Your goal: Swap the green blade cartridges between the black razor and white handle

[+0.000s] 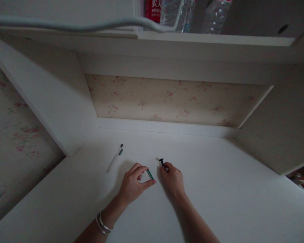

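Note:
Between the thumb and fingertips of my left hand is a small green and grey razor cartridge, pinched by its two ends. My right hand is closed around a razor handle, whose black forked head points away from me. The cartridge and the handle's head are apart. Left of my hands, a white toothbrush with a dark head lies on the white tabletop. Close beside its upper end lies a second small green piece, which looks like another cartridge.
Side panels bound the tabletop at left and right, with floral wallpaper behind. A shelf overhead carries clear plastic bottles and a red package. A pale cable crosses in front of it.

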Tool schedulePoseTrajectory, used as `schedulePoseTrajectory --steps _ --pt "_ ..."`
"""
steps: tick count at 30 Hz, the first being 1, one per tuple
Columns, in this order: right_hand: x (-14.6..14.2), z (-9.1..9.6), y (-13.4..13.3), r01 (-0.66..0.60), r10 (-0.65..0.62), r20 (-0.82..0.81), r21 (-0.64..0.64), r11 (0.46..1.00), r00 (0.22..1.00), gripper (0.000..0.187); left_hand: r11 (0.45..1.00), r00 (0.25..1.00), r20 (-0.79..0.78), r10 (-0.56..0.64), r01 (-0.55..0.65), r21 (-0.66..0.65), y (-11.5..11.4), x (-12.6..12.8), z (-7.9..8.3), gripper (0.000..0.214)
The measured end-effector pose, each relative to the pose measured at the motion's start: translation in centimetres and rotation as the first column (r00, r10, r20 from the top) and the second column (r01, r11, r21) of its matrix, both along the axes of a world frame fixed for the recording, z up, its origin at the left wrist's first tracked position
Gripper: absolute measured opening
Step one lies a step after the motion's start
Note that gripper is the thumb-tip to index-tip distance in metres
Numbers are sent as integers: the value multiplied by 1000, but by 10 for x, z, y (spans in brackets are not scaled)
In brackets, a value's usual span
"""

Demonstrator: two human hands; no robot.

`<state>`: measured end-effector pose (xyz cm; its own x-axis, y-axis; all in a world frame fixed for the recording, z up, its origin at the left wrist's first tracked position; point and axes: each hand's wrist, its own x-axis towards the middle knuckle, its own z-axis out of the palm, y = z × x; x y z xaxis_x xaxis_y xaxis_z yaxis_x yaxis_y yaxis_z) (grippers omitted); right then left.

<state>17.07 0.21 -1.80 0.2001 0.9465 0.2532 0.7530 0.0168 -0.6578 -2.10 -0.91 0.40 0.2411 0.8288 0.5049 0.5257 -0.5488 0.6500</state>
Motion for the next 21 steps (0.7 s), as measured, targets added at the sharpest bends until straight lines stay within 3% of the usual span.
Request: schedulePoseTrajectory --steps 6,21 --pt "3 -7 3 -2 1 7 94 996 1000 24 999 998 -57 16 -14 39 -2 0 -1 42" --pt "4 -7 3 -38 43 -43 110 993 998 28 998 996 -84 -12 16 53 -3 2 -1 39"
